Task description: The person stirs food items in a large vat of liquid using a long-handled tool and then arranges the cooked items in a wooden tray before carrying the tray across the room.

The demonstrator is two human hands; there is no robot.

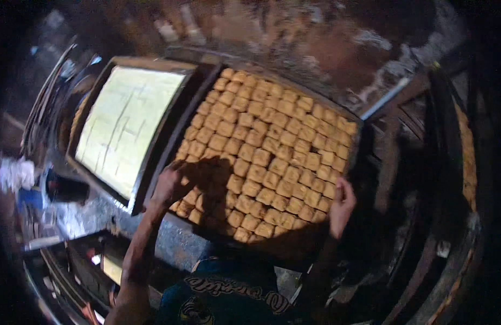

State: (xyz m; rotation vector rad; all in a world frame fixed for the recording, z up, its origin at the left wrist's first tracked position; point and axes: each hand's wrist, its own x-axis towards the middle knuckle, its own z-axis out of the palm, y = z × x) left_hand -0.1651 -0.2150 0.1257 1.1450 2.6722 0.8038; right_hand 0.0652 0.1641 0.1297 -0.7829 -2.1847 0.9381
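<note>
A large dark-rimmed tray [169, 157] lies in front of me, filled with rows of small, square golden-brown baked pieces [272, 146]. My left hand [172, 185] is over the tray's left side, its fingers curled, and a dark shadow falls on the pieces beside it. At the right side, my right hand [343, 206] is raised by the outermost pieces with its fingers bent together. Dim light hides what, if anything, is between the fingers of either hand.
Left of the baked pieces stands another tray [192, 69] with a pale yellow sheet [128, 122] marked by dark lines. A dark round container [66, 187] is farther left. Dark racks or frames [424, 162] stand at the right, and a stained brown wall [315, 43] rises behind.
</note>
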